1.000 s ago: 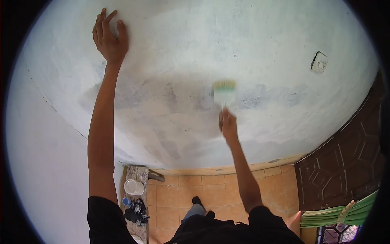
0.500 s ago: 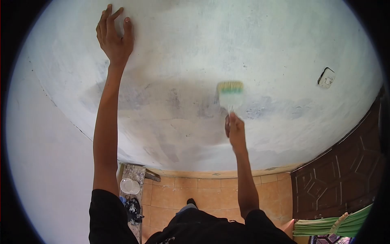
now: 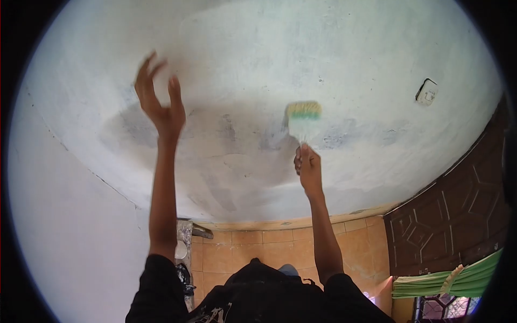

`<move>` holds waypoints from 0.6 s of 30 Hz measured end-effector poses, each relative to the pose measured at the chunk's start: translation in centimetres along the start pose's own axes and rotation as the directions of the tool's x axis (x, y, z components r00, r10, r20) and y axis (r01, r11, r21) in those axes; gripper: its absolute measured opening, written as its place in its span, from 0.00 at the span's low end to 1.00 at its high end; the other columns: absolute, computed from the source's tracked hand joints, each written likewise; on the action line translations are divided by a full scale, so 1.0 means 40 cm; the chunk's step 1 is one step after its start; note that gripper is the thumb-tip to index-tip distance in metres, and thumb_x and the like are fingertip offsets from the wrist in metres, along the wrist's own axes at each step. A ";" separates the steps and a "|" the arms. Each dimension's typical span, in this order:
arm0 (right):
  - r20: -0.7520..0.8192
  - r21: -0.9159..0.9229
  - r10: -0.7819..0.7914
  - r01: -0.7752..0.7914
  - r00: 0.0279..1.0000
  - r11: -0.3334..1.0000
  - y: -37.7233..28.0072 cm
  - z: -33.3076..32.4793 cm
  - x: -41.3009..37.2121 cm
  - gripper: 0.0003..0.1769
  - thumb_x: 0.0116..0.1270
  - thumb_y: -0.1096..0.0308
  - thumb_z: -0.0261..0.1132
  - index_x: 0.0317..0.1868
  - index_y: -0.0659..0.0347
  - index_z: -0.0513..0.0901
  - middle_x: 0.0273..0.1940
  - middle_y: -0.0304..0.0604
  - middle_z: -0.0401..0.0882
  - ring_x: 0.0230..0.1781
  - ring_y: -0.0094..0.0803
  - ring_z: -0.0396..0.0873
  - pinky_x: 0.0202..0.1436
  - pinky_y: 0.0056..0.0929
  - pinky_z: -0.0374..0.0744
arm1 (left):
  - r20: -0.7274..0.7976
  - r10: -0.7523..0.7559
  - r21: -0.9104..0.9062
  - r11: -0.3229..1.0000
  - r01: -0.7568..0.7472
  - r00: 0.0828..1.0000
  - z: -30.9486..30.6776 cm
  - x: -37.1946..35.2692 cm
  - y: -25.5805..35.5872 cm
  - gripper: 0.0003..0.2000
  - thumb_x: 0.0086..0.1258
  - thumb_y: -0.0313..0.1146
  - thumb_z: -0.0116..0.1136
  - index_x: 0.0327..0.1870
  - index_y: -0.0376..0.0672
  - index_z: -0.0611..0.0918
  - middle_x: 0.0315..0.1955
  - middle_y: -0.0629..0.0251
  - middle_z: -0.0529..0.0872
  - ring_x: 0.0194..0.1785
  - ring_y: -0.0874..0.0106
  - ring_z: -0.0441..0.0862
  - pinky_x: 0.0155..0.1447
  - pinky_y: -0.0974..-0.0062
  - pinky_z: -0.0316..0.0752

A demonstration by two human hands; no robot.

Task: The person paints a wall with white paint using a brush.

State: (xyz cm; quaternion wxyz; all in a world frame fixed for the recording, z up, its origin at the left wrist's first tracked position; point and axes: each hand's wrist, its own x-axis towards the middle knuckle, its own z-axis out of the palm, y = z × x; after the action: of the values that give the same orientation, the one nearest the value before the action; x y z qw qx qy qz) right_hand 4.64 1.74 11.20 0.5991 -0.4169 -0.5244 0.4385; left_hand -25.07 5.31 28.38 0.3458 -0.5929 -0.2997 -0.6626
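My right hand is closed around the handle of a wide paintbrush, whose pale bristles with a green band point up the wall. The brush lies close over the whitish wall, beside grey, patchy stains. Up and to the left, my left hand has its fingers spread and slightly bent, holding nothing. It is a little blurred, in front of the wall, with a soft shadow around it.
A wall switch or socket sits at the right. Below it are a dark carved door and a green curtain. A paint-spattered bench with a white container stands low left on the orange tiled floor.
My left hand has come down the wall and slightly right, with its fingers still spread. The brush in my right hand has shifted only slightly up and left.
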 end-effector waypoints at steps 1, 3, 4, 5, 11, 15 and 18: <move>0.000 -0.044 -0.058 0.058 0.998 0.997 0.102 -0.012 -0.005 0.25 0.79 0.48 0.46 0.25 0.54 0.68 0.16 0.27 0.59 0.14 0.14 0.55 0.17 0.18 0.56 | 0.046 -0.110 -0.097 0.989 0.114 0.993 -0.021 -0.064 0.033 0.15 0.71 0.32 0.56 0.55 0.36 0.78 0.59 0.53 0.78 0.63 0.57 0.72 0.65 0.59 0.66; -0.032 -0.089 -0.082 0.079 0.996 0.993 0.292 -0.033 -0.043 0.26 0.79 0.46 0.46 0.24 0.54 0.67 0.15 0.28 0.59 0.13 0.14 0.55 0.16 0.18 0.55 | 0.188 -0.311 -0.087 0.940 0.331 0.932 -0.081 -0.216 0.082 0.14 0.72 0.32 0.53 0.52 0.33 0.78 0.54 0.51 0.79 0.59 0.55 0.74 0.64 0.60 0.66; -0.065 -0.087 -0.037 0.031 0.997 0.996 0.368 -0.036 -0.100 0.27 0.79 0.46 0.46 0.23 0.53 0.67 0.15 0.28 0.59 0.13 0.14 0.56 0.16 0.18 0.55 | 0.273 -0.382 -0.132 0.894 0.428 0.883 -0.106 -0.289 0.105 0.13 0.71 0.32 0.53 0.50 0.33 0.78 0.51 0.52 0.80 0.59 0.56 0.74 0.63 0.61 0.66; -0.091 -0.122 0.069 -0.080 0.993 0.989 0.411 -0.038 -0.174 0.27 0.78 0.46 0.46 0.23 0.53 0.66 0.15 0.27 0.59 0.13 0.14 0.56 0.16 0.18 0.56 | 0.358 -0.440 -0.095 0.860 0.501 0.824 -0.135 -0.341 0.149 0.12 0.72 0.33 0.53 0.47 0.33 0.79 0.51 0.51 0.80 0.58 0.56 0.75 0.63 0.63 0.66; -0.078 0.014 0.008 -0.006 0.997 1.000 0.164 0.004 -0.137 0.27 0.79 0.48 0.46 0.22 0.54 0.65 0.14 0.28 0.58 0.13 0.14 0.56 0.16 0.17 0.55 | 0.661 -0.632 -0.148 0.419 0.896 0.405 -0.190 -0.562 0.261 0.09 0.75 0.31 0.49 0.45 0.36 0.79 0.45 0.59 0.83 0.53 0.66 0.79 0.59 0.70 0.70; -0.042 0.099 0.008 -0.004 0.999 0.995 0.000 0.014 -0.016 0.26 0.80 0.49 0.46 0.24 0.55 0.65 0.16 0.27 0.57 0.15 0.14 0.54 0.17 0.17 0.54 | 0.705 -0.621 -0.096 0.393 0.914 0.341 -0.188 -0.594 0.301 0.10 0.76 0.32 0.49 0.47 0.37 0.80 0.45 0.60 0.84 0.52 0.68 0.80 0.58 0.70 0.72; -0.022 0.039 -0.033 0.034 0.999 0.999 0.144 -0.015 -0.009 0.28 0.79 0.46 0.45 0.23 0.55 0.65 0.15 0.28 0.58 0.14 0.15 0.55 0.18 0.18 0.56 | 0.691 -0.670 -0.043 0.339 0.940 0.273 -0.195 -0.606 0.330 0.09 0.76 0.32 0.50 0.47 0.38 0.80 0.46 0.60 0.84 0.53 0.68 0.80 0.58 0.70 0.72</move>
State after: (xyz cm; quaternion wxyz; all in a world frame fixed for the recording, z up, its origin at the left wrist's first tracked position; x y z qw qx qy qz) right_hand 4.71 2.92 5.50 0.6199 -0.4009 -0.5163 0.4342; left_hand -17.43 -6.17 3.21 -0.3092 -0.5691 -0.4900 -0.5835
